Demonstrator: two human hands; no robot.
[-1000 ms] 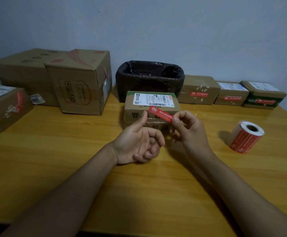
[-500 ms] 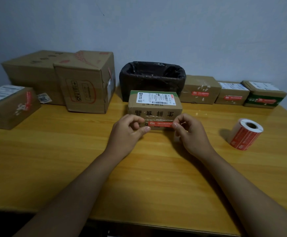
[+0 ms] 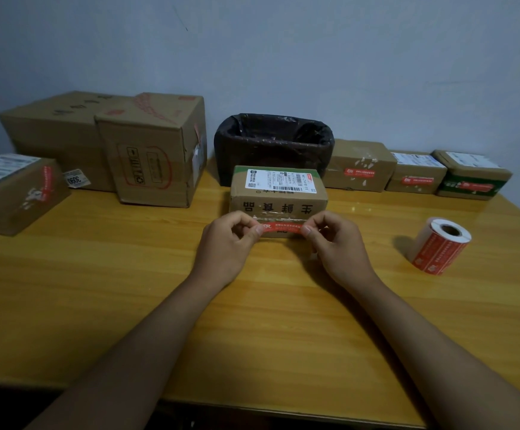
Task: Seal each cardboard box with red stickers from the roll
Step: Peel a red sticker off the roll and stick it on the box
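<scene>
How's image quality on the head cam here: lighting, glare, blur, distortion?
Head view: dim, warm light, with a soft shadow left of the sticker roll. Mild sheen on the table by the centre box. Wide-angle distortion: the far-left box looks soft and stretched. Small print on the red sticker is unreadable; both hands look reasonably sharp.

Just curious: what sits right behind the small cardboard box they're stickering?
A black plastic-lined bin stands behind the small cardboard box with the white shipping label. Its rim and inner liner show; its bottom and any contents are hidden.
</scene>
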